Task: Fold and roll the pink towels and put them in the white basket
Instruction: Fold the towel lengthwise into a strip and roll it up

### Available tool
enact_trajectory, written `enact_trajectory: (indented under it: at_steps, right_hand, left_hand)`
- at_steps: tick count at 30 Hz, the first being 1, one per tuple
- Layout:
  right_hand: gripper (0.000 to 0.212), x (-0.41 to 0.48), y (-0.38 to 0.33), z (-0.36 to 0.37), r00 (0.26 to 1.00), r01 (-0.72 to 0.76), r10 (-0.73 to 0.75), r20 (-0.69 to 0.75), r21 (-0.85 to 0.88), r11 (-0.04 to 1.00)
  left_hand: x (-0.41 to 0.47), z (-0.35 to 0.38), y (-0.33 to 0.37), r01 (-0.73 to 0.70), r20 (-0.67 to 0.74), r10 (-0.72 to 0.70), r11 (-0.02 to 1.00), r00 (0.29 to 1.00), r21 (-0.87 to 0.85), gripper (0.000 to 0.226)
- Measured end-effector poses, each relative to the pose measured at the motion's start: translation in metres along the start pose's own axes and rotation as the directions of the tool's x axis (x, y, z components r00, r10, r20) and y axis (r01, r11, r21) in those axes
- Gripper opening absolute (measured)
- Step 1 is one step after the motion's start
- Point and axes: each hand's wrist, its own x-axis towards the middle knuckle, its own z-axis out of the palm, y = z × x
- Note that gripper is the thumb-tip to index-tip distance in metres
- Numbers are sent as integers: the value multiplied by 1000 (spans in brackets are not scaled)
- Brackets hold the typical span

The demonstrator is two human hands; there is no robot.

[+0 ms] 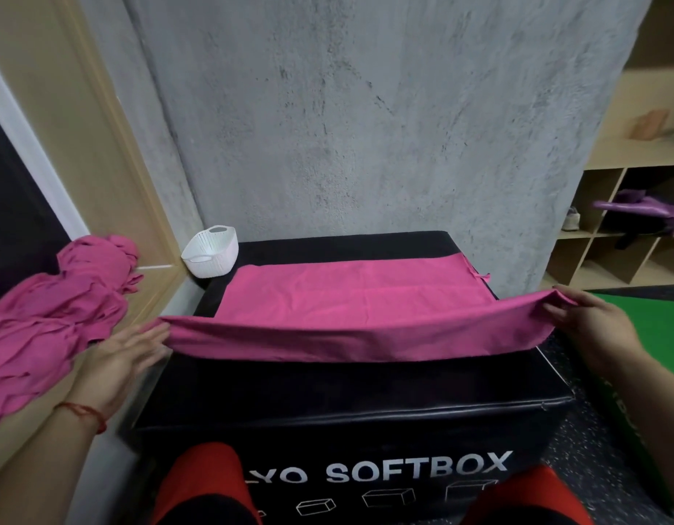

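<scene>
Head view: across the box [346, 392] my pink towel [350, 297] runs side to side, its near edge pinched by my right hand [596, 327] fingers, my left hand [119, 354] grip too blurred to tell.

Black padded box [350, 388] marked SOFTBOX on its near face; pink towel [346, 293] spread flat across the top, near edge raised off the surface; white basket [211, 252] tilted at the far left corner.

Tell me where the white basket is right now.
In the head view, the white basket sits at the far left corner of the black box, by the grey wall, just beyond the left end of the spread pink towel.
</scene>
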Motion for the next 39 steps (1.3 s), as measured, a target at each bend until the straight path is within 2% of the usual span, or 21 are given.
enact_trajectory:
  at_steps: [3,5,6,10,13,15,19,21,24,26,29,30,33,36,39]
  right_hand:
    - [29,6,-2,3,999,33,-28,34,-155,987]
    - [11,4,-5,7,992,130,-127,29,-257,958]
    - [11,3,-6,7,984,170,-177,6,-300,939]
    - [20,-2,-20,5,946,281,-323,-7,-472,835]
    - [20,-1,-28,-2,934,325,-357,18,-455,829]
    - [15,-2,-33,-3,953,288,-298,48,-438,852]
    - [25,-6,-37,-11,962,269,-263,72,-420,867]
    - [30,-6,-35,-16,974,224,-202,99,-385,895]
    - [18,-7,-37,-18,974,223,-194,117,-347,911]
    - [14,-10,-42,-13,980,197,-181,79,-306,931]
    - [37,-2,-46,-16,982,177,-150,115,-291,940]
    - [39,6,-44,-20,982,175,-146,120,-288,941]
    - [25,5,-51,-17,988,143,-123,96,-249,958]
    - [33,1,-55,-6,990,141,-132,55,-224,964]
    - [18,10,-59,-1,990,141,-140,16,-198,970]
  left_hand:
    - [10,-1,-3,-57,-156,94,972,983,229,27]
    - [16,-3,0,-111,-234,204,927,951,358,29]
    - [19,-5,2,-130,-246,243,906,938,402,32]
    - [22,0,9,-174,-245,270,920,931,352,28]
    - [17,14,25,-229,-252,303,930,919,287,25]
    - [20,16,28,-215,-250,293,930,923,299,22]
    - [28,6,26,-200,-221,262,942,939,268,28]
    - [31,2,24,-192,-201,272,918,941,346,26]
    - [33,5,28,-202,-179,301,883,937,424,28]
    - [39,3,33,-209,-162,309,868,937,451,31]
    - [51,0,40,-202,-145,307,850,941,486,28]
    - [54,1,44,-203,-141,303,854,943,478,26]
    - [60,5,50,-209,-128,281,891,951,404,23]
    - [64,11,54,-213,-151,277,916,949,340,20]
    - [70,17,61,-203,-189,274,924,943,324,26]
